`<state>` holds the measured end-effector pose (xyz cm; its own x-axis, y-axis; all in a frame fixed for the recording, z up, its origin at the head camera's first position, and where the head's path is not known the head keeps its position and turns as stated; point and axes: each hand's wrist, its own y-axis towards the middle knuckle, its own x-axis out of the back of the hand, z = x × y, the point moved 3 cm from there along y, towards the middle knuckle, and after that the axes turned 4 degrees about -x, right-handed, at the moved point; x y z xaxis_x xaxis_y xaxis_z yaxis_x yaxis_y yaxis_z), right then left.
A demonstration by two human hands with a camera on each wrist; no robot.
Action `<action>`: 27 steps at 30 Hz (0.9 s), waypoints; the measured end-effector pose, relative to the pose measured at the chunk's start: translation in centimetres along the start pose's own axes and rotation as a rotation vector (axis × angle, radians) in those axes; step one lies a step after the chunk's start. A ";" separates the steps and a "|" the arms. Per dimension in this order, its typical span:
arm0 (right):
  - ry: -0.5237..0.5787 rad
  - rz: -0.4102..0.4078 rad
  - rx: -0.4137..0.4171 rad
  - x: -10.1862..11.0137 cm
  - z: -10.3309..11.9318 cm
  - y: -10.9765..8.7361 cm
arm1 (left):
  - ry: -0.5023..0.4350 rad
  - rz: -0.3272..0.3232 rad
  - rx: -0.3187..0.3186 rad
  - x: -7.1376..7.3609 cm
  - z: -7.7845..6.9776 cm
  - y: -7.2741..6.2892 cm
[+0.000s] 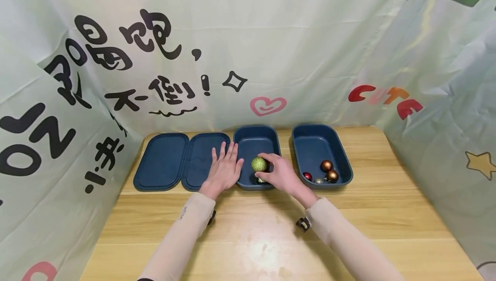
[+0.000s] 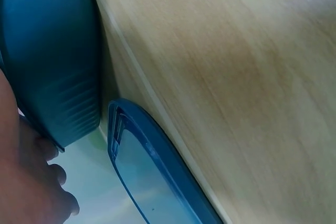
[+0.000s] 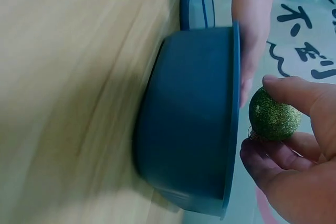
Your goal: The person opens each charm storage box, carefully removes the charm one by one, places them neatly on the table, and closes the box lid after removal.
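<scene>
R hand (image 1: 280, 172) w/ grip pinching green glitter bauble (image 1: 258, 164), over L-side blue tub (image 1: 257, 141). L hand (image 1: 224, 168): grip spread, fingers straight, beside same tub.

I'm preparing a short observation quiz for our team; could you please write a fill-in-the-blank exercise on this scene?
1. The glittery ball held by the right hand is ____ in color.
2. The right box contains ____ copper-colored balls.
3. In the head view, the leftmost ball in that box is ____.
4. In the head view, both flat lids lie to the ____ of the two deep boxes.

Missing words: green; two; red; left.
</scene>
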<state>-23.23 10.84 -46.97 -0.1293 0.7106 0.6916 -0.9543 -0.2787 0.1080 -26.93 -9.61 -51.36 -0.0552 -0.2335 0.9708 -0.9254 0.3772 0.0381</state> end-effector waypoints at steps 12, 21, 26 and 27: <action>0.030 -0.037 0.105 -0.4 1.1 -4.3 | 0.009 0.009 -0.001 -0.1 0.1 -0.1; 0.032 -0.010 0.123 -1.8 1.5 -6.3 | -0.005 0.020 0.002 -0.1 0.1 0.0; 0.061 0.021 0.160 -2.6 1.7 -7.2 | 0.001 0.018 -0.002 -0.1 0.1 0.1; 0.070 0.035 0.158 -2.8 1.7 -7.3 | 0.002 0.015 -0.004 -0.1 0.1 0.1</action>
<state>-15.44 9.83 -48.51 -0.1851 0.7402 0.6464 -0.8954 -0.3982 0.1995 -27.10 -9.65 -51.46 -0.0680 -0.2262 0.9717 -0.9230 0.3840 0.0248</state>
